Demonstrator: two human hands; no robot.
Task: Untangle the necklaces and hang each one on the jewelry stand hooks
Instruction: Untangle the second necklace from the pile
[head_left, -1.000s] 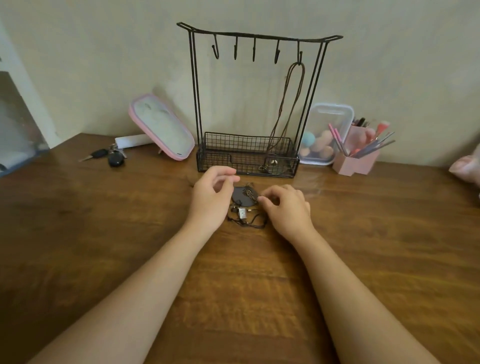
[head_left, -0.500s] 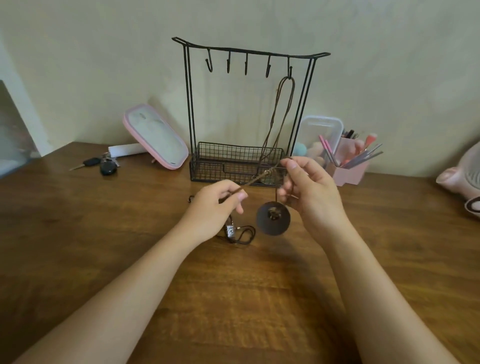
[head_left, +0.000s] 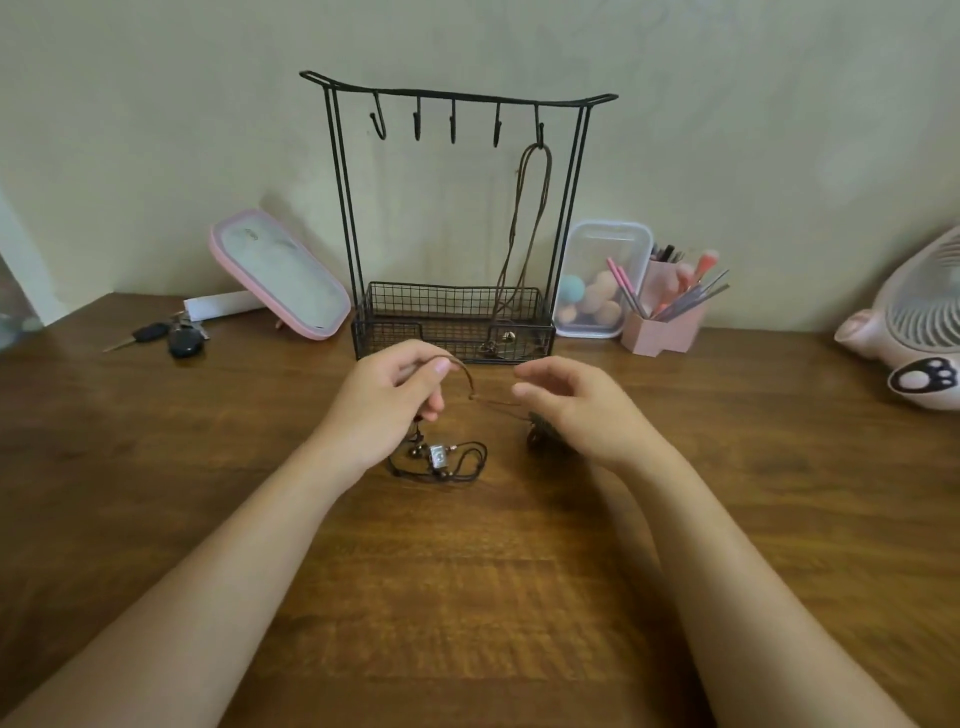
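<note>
Pinching thin cord (head_left: 467, 375), left hand (head_left: 384, 410)

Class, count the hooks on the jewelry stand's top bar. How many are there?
5, in a row under the stand top bar. From the left, four bare hooks. The rightmost hook holds a brown necklace. None looks hidden.

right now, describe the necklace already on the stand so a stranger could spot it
Find the tall black wire jewelry stand at the back of the wooden table. From its rightmost hook hangs a long brown cord necklace, reaching into the wire basket. It is the only one hung; the other four hooks are bare.
</note>
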